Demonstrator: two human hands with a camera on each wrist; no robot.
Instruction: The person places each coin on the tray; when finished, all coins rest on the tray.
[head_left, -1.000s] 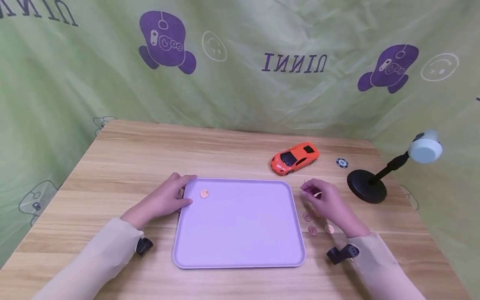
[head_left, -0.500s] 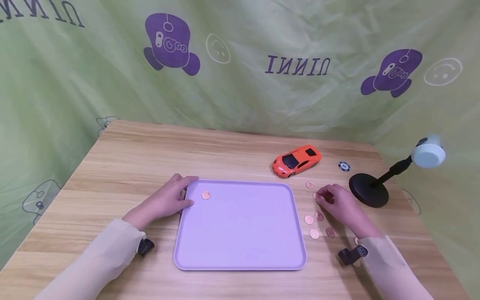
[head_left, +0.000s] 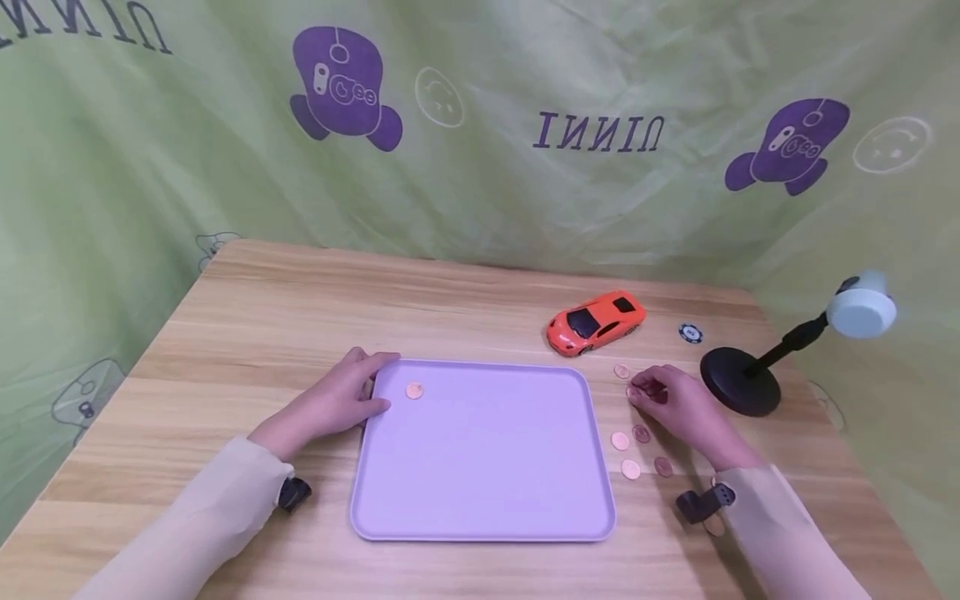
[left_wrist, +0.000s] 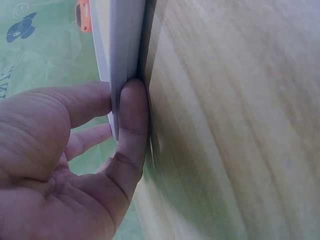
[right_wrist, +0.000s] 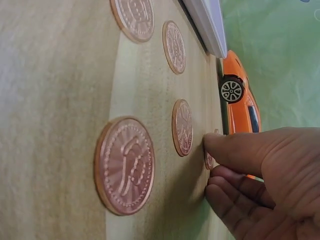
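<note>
A purple tray (head_left: pixel 483 467) lies on the table with one copper-coloured coin (head_left: pixel 414 390) near its far left corner. My left hand (head_left: pixel 348 396) grips the tray's left edge. In the left wrist view, the tray's rim (left_wrist: pixel 125 55) sits between thumb and finger (left_wrist: pixel 132 107). To the right of the tray, my right hand (head_left: pixel 671 408) has its thumb and fingertips at a copper-coloured coin (head_left: pixel 632 391) on the table. That coin (right_wrist: pixel 209 159) is partly hidden behind the thumb in the right wrist view. More such coins (right_wrist: pixel 125 166) lie around this hand.
An orange toy car (head_left: pixel 596 323) stands behind the tray's far right corner. Farther right are a blue and white poker chip (head_left: pixel 691 333) and a small lamp with a black base (head_left: pixel 740 382). A green printed cloth (head_left: pixel 480 192) hangs behind the wooden table (head_left: pixel 300 292).
My right hand has moved right, away from the tray's edge, and its fingertips have come down to a coin. The left hand has kept its grip on the tray.
</note>
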